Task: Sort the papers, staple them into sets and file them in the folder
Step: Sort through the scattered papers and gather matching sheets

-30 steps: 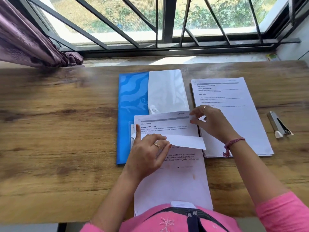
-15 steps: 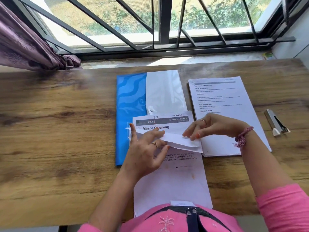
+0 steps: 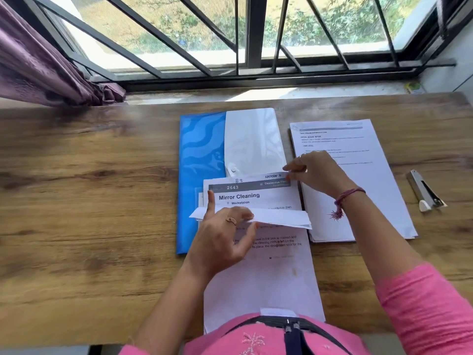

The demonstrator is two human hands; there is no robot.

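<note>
From where I sit, the stack of papers (image 3: 258, 272) lies in front of the person on the wooden table (image 3: 89, 201), its far end overlapping the blue folder (image 3: 199, 160). The left hand (image 3: 222, 237) holds the upper sheets folded back toward the person, fingers curled over the fold with the forefinger straight along the left edge, I judge so that the page underneath can be read. The right hand (image 3: 314, 172) pinches that exposed page at its top right corner, probably to peel it free or check its heading (sorting, not stapling yet).

The folder sits closed, just beyond the stack, with a white flap and snap button over its right half; it looks parked there for the filing step. A second pile of sheets (image 3: 358, 180) lies to the right, apparently already sorted out, and the stapler (image 3: 425, 190) rests further right, well clear of both hands, untouched.

On the exposed page I read "2643" in a grey banner, "Mirror Cleaning" in bold, "Workstation" below it, "Dexterous Han…" cut off by the fingers, and handwritten "B3" and "SECTION 3" at the top. The lower page shows fragments: "next to the sink is crooked and", "cleaning cloth is left on the". The print on the right-hand pile is too small for me to make out.
</note>
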